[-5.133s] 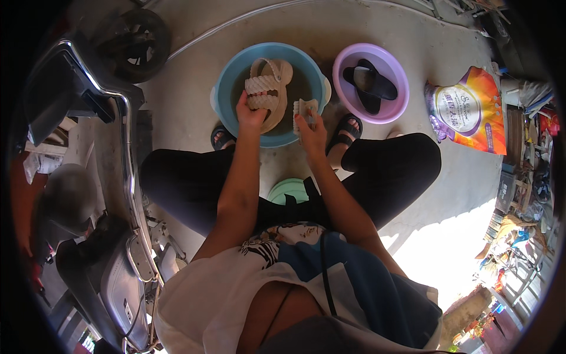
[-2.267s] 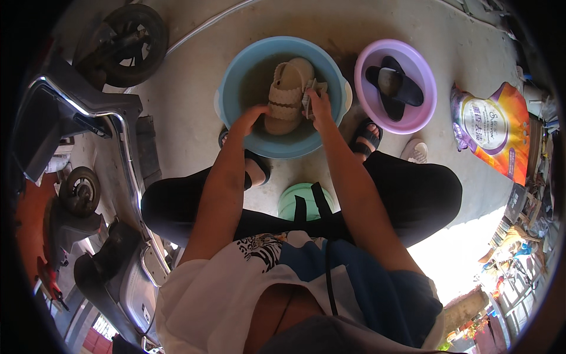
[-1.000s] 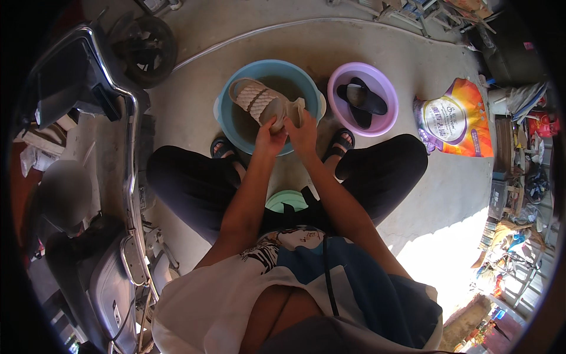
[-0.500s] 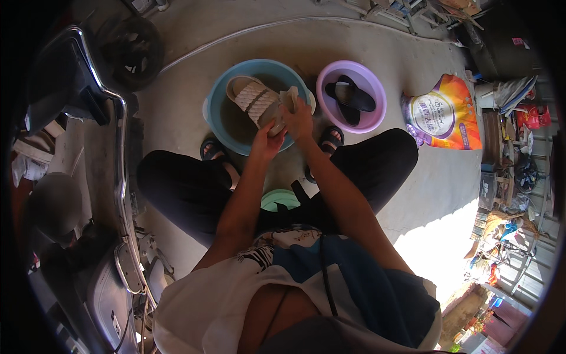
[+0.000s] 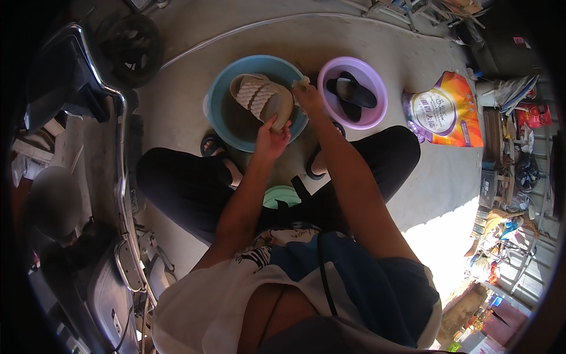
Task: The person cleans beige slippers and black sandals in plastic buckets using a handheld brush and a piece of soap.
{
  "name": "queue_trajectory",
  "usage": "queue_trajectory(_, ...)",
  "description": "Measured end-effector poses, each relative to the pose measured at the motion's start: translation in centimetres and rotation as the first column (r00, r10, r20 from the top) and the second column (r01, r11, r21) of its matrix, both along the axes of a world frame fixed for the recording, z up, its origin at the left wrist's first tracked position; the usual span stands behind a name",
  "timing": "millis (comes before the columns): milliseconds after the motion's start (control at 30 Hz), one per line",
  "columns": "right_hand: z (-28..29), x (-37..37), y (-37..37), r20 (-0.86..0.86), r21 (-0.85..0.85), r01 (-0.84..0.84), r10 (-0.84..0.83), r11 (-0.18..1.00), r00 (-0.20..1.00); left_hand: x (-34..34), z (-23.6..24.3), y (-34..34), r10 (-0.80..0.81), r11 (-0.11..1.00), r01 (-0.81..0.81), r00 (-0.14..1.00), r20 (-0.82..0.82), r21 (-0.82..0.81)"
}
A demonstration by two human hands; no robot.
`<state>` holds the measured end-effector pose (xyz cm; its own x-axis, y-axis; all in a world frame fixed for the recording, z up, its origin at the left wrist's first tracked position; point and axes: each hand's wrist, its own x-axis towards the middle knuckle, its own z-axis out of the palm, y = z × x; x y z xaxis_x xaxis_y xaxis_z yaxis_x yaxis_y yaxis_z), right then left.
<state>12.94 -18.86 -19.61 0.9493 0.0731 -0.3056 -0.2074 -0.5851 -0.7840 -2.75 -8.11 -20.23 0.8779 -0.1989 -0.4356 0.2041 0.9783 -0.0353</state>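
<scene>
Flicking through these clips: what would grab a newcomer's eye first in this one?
Probably the vivid orange-and-purple bag on the floor at right. Next, the beige sandal over the blue tub in front of the person, held by the left hand while the right hand grips a pale brush by the tub's right rim. Just right of that, dark slippers lie crossed in a lilac basin.
</scene>
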Motion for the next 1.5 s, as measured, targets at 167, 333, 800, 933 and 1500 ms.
queue_trajectory(167, -1.6, 0.1, 2.4, -0.281, 0.108, -0.034, 0.063, 0.994, 0.958, 0.8, 2.3, 2.5, 0.087, 0.996, -0.087, 0.996, 0.022, 0.001)
queue_trajectory(333, -8.5, -1.7, 2.9, 0.071, -0.191, -0.296, 0.314, 0.936, 0.947, 1.2, 1.1, 2.7, 0.158, 0.976, -0.160, 0.987, -0.025, -0.147)
queue_trajectory(800, -15.2, -2.6, 3.8, -0.405, 0.189, -0.044, 0.119, 0.981, 0.907, 2.6, -5.6, 4.0, 0.223, 0.948, -0.157, 0.949, 0.223, -0.278)
queue_trajectory(933, -3.6, -5.6, 5.3, -0.239, 0.378, 0.060, 0.034, 0.924, 0.971, 2.2, -4.4, 3.8, 0.320, 0.935, -0.326, 0.945, -0.065, -0.139)
queue_trajectory(1500, 3.5, -10.0, 3.5, 0.286, 0.069, -0.262, 0.232, 0.963, 0.930, 0.0, -2.2, 1.7, 0.267, 0.958, -0.242, 0.949, -0.169, 0.153)
